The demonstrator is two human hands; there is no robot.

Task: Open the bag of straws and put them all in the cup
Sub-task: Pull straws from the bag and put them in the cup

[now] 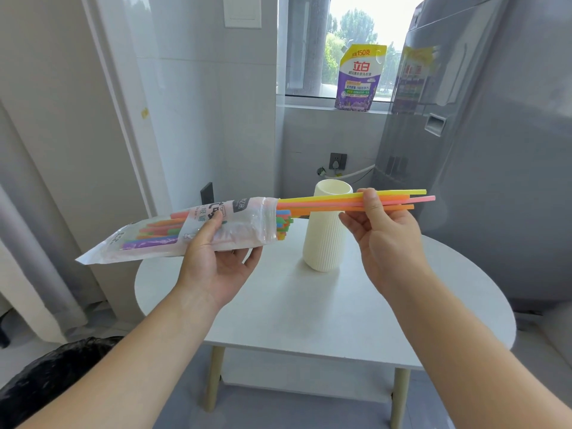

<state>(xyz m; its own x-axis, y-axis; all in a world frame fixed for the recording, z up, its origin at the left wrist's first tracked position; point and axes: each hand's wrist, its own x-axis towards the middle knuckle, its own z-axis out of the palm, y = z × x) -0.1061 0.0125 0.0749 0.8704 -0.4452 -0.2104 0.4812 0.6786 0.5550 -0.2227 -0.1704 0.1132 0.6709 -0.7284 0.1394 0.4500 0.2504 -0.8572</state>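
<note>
Bag (198,233) is open at its right end. Left hand (213,252) holds it from below, about level, thumb pressed on top over the printed label, fingers curled under. Mouth of the bag points toward 3 o'clock.

Right hand (380,230) pinches a small bunch of straws (334,201), yellow, orange and pink, between thumb and fingers. Their left ends sit inside the bag mouth; their right ends stick out past the hand toward 3 o'clock. The bunch passes in front of the upper part of the cup (325,233), just below its rim.

Progress, as judged: opening is done. No straw shows in the cup, though its inside is only partly in view. More straws (154,233), green, blue, purple and orange, lie in the bag. So the first bunch is partway out and the bulk is left to move.

Cup is white, ribbed, upright on the counter (325,305), toward the back, between the two hands.

Counter is white and rounded, on pale legs. Nothing else stands on it.

Room: pale tiled walls; window at 12 o'clock with a purple pouch (359,78) on the sill. Grey fridge (479,150) at 2 o'clock. Wall socket (337,161) behind the cup. Black bin bag (52,376) at 8 o'clock, on the floor.
</note>
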